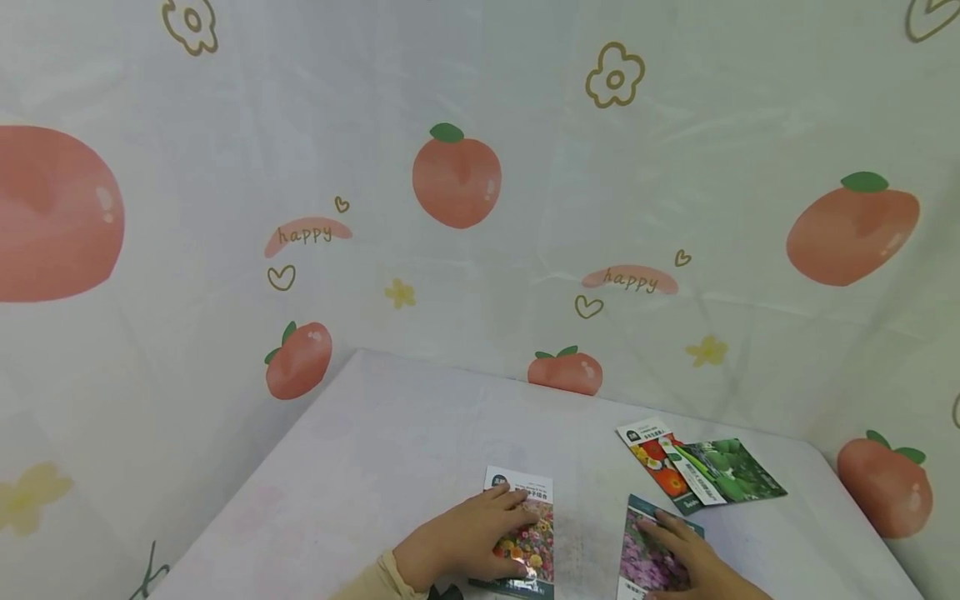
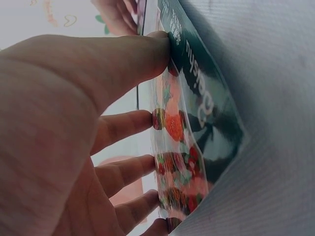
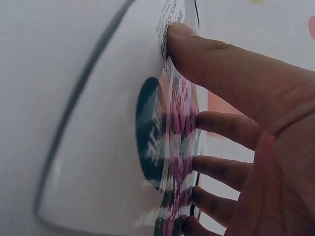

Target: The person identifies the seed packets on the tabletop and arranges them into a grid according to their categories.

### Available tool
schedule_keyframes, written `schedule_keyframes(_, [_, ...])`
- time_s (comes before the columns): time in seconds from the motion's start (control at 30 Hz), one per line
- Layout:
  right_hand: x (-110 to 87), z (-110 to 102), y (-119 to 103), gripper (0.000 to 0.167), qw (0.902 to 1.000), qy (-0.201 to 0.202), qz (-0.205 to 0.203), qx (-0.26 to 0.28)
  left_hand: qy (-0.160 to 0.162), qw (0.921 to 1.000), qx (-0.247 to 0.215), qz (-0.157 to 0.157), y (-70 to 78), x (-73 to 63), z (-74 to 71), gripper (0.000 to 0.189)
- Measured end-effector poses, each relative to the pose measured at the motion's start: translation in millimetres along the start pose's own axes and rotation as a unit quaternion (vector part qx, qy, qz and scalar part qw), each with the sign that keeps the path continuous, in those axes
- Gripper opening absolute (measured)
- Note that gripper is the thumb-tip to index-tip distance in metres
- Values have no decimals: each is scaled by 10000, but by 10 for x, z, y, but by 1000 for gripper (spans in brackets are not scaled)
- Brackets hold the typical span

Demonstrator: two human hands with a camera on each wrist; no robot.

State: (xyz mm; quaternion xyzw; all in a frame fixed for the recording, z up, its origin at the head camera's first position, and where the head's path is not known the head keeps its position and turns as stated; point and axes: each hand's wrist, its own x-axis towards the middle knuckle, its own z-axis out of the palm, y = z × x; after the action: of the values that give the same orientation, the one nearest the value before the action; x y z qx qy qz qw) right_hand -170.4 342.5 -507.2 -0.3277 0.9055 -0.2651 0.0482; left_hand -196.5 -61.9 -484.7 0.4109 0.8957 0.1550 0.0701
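Near the table's front edge, my left hand [image 1: 480,533] rests on a seed packet [image 1: 542,542] covered in mixed flowers, with a white top and a dark green bottom band. Up close in the left wrist view, the thumb and spread fingertips touch its glossy face [image 2: 172,123]. To the right, my right hand [image 1: 693,558] lies over a second seed packet [image 1: 637,546] with pinkish-purple flowers. The right wrist view has that hand's thumb at the white end [image 3: 108,162] and its fingertips on the flower picture. Each hand partly covers its packet.
Behind the right hand, a red-and-orange flower seed packet [image 1: 663,467] lies partly beneath a green seed packet [image 1: 738,471]. All lie on a white-covered table [image 1: 360,467]. A white curtain [image 1: 510,283] printed with peaches stands around the table's back and sides.
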Motion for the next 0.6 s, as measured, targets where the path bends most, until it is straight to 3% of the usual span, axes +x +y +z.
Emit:
schedule_keyframes(0.17, [29, -39, -73, 84, 9995, -172, 237, 78, -44, 10000, -18, -22, -9, 11, 0, 66])
schedule_keyframes(0.4, [42, -48, -98, 86, 9994, -210, 205, 205, -13, 10000, 30, 24, -6, 11, 0, 66])
schedule_keyframes(0.6, [66, 50, 86, 84, 9992, -206, 341, 38, 47, 10000, 29, 42, 2, -1, -3, 67])
